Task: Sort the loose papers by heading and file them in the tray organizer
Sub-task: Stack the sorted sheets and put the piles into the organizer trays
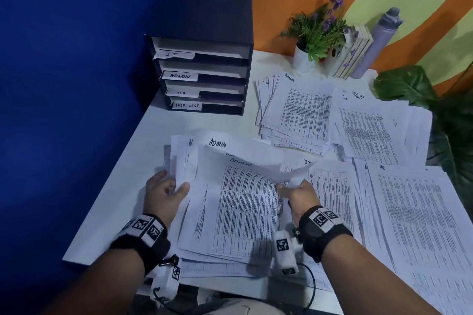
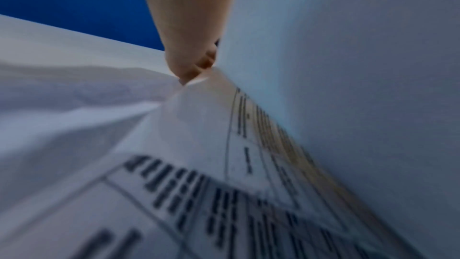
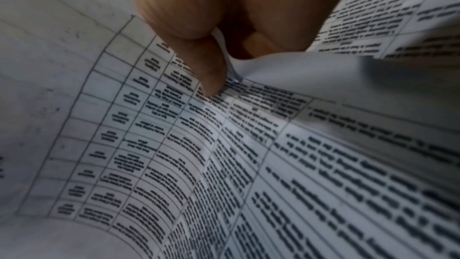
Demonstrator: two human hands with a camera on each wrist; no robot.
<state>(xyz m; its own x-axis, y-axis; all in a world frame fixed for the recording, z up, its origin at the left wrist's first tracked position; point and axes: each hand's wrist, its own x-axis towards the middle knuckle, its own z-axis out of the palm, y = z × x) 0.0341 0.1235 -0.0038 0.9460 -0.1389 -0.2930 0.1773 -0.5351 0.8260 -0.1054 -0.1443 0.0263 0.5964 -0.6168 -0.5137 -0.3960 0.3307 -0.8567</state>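
Note:
A loose stack of printed papers (image 1: pixel 238 215) lies on the white desk in front of me, its top sheet headed ADMIN. My right hand (image 1: pixel 285 186) pinches the right edge of a sheet (image 1: pixel 258 161), which curls up over the stack; in the right wrist view the thumb (image 3: pixel 209 74) presses paper against the fingers. My left hand (image 1: pixel 176 185) holds the stack's left edge between thumb and fingers (image 2: pixel 189 62). The black tray organizer (image 1: pixel 204 13) stands at the back left with slots labelled IT, ADMIN, H.R and TASK LIST.
Sorted piles lie beyond and to the right: Admin (image 1: pixel 297 110), Task List (image 1: pixel 368 133), IT (image 1: pixel 330 186), HR (image 1: pixel 414 217). A potted plant (image 1: pixel 317 33), books (image 1: pixel 355 54) and a grey bottle (image 1: pixel 376 41) stand at the back. A blue wall (image 1: pixel 64 84) is on the left.

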